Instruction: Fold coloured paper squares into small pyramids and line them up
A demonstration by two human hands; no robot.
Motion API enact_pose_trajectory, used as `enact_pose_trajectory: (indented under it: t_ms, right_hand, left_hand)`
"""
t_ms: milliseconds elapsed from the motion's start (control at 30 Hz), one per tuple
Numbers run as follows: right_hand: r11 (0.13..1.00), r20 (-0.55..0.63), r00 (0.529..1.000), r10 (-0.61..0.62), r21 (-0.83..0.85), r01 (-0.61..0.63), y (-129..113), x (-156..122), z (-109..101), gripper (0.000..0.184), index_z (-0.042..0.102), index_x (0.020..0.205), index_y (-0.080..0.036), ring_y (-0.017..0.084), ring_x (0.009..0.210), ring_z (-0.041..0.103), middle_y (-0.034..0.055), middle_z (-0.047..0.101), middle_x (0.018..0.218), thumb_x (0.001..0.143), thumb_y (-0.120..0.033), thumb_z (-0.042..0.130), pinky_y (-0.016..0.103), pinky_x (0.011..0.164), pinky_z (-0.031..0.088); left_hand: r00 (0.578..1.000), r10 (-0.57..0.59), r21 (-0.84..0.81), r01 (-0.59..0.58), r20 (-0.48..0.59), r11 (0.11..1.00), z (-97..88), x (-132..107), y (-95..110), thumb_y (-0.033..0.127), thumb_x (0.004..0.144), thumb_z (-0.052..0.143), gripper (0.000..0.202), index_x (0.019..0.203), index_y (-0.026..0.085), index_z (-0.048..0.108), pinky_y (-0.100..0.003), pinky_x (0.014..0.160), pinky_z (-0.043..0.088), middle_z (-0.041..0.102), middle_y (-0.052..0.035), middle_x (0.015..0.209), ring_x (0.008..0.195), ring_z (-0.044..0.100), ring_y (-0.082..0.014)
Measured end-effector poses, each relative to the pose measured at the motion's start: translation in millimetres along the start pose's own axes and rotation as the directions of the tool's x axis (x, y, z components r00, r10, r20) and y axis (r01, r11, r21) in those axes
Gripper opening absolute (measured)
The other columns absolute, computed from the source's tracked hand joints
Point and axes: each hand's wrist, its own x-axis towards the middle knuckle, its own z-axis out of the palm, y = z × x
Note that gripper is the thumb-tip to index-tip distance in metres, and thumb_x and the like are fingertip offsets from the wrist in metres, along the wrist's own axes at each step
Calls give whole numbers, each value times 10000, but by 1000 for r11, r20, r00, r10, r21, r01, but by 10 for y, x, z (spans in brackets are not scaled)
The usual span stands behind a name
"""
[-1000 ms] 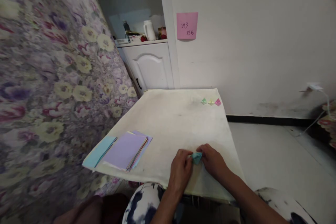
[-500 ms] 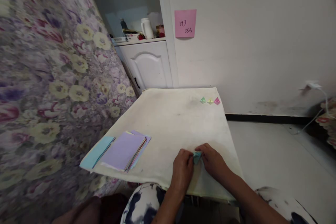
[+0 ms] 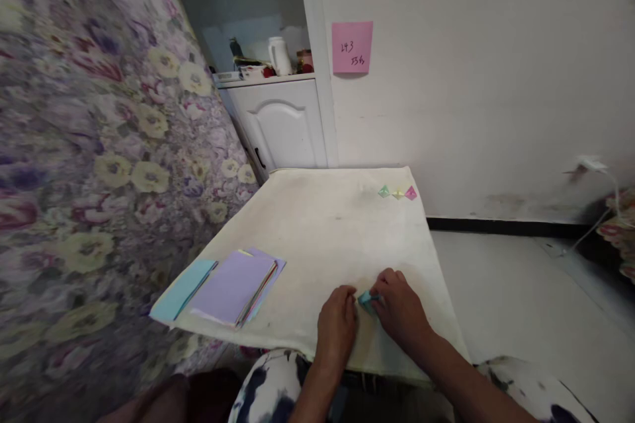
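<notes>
Blue folded paper (image 3: 365, 297) pinched in the right hand (image 3: 398, 307), near the counter's (image 3: 317, 225) front edge.
That grip is closed on the paper's right end; the left hand (image 3: 338, 327) curls just beside its other end, whether pinching anything I cannot tell. Held from one side, the paper could twist or spring open if the pinch slackens, and uneven pressure might crease it askew. Farther out lie a green piece (image 3: 383, 192), yellow piece (image 3: 398, 194) and pink piece (image 3: 411, 193); leftward, purple sheets (image 3: 233, 287).
</notes>
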Motion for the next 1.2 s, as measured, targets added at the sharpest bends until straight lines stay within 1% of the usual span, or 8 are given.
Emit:
enact_pose_trajectory:
  t_ms: [233,533,667,767,900,1000,1100,1200]
  right_hand:
    - [992,4,997,-72,-100,72,10,43,98,157,606,658,-175,187,804,440,47,535,813,781,-105,536,290,696,327]
    - [981,134,986,-103,-152,123,-6,176,100,204,619,643,-166,196,792,459,64,556,779,817,-154,513,320,690,289]
    - [995,132,988,-83,-50,90,105,157,41,129,636,765,-201,190,827,484,43,557,843,757,-118,539,298,713,317]
    - [994,84,996,-43,102,34,241,126,-38,307,595,972,-219,181,862,503,32,551,909,706,-81,531,279,735,350]
    - [987,15,999,37,157,-38,344,111,-140,259,586,947,-208,164,790,527,22,563,852,739,-100,477,268,713,373]
    - [985,-3,998,65,159,-64,339,111,-185,210,596,887,-207,160,781,539,22,579,844,757,-118,457,256,700,377]
    - [984,-7,997,72,163,-70,316,112,-204,197,601,863,-206,157,781,545,22,587,833,762,-127,451,247,698,373]
    - [976,-2,995,96,195,-93,313,116,-219,190,603,850,-208,153,771,543,19,590,826,762,-132,453,243,693,364]
  left_hand:
    - [999,-10,77,6,46,997,9,-33,20,184,844,341,267,910,192,600,-270,702,406,654,-62,885,799,587,-178]
    - [999,8,85,-13,53,996,42,-7,-10,177,840,340,292,974,192,598,-291,767,402,642,-76,959,886,582,-195]
    - [999,32,28,-33,40,999,38,-9,-35,166,835,337,293,965,180,600,-295,764,414,638,-85,942,868,579,-192]
    - [998,62,-43,-62,-6,997,-7,-6,-41,169,832,349,275,949,177,598,-297,775,419,633,-78,919,865,573,-188]
    - [994,106,-73,-108,-40,991,-80,18,3,164,823,371,252,921,192,601,-292,775,422,613,-57,906,860,562,-177]
    - [988,153,-4,-153,-15,988,-72,30,89,155,801,412,223,918,201,596,-291,770,418,594,-48,907,864,546,-177]
    - [976,218,147,-219,19,965,8,44,193,146,774,461,185,882,211,596,-290,771,400,571,-42,908,881,518,-183]
    - [976,213,310,-217,48,926,105,84,255,125,767,465,156,800,205,595,-280,730,383,556,-39,860,841,505,-179]
